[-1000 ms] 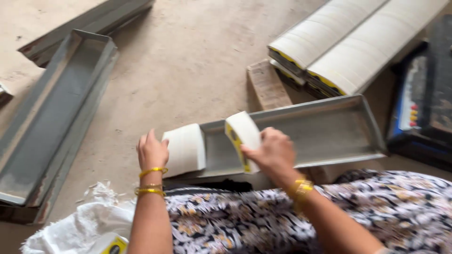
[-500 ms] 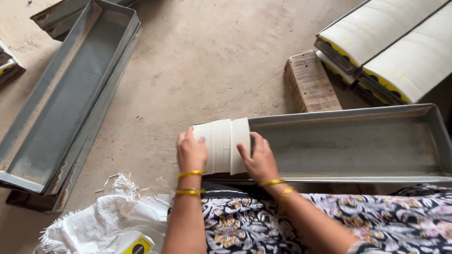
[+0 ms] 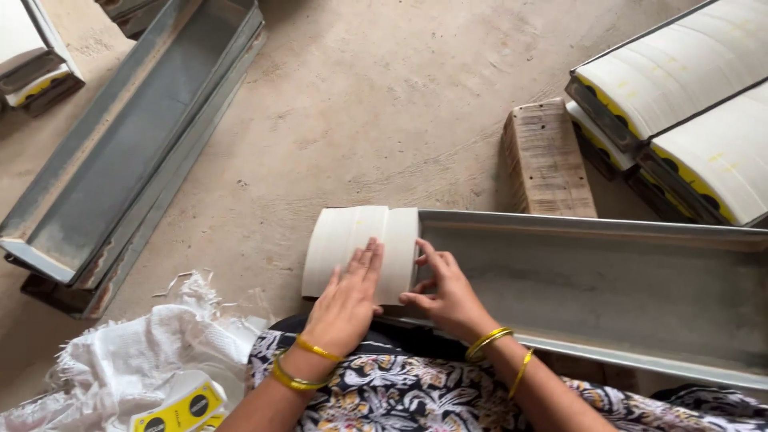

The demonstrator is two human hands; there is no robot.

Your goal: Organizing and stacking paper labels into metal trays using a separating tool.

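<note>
Here both hands (image 3: 348, 300) press stack (image 3: 360, 250) at tray's (image 3: 608, 288) end.

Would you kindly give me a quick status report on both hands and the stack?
Left hand flat on white stack. Right hand pressing stack's end, inside metal tray. Stack at tray's left end. Nothing in the way.

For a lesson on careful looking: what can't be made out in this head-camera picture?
- Underside of the white stack: covered by the left hand and right hand.
- Far end of the metal tray: cut off by the right edge.
- Contents of the white sack: mostly hidden by its cloth and the bottom edge.
</note>
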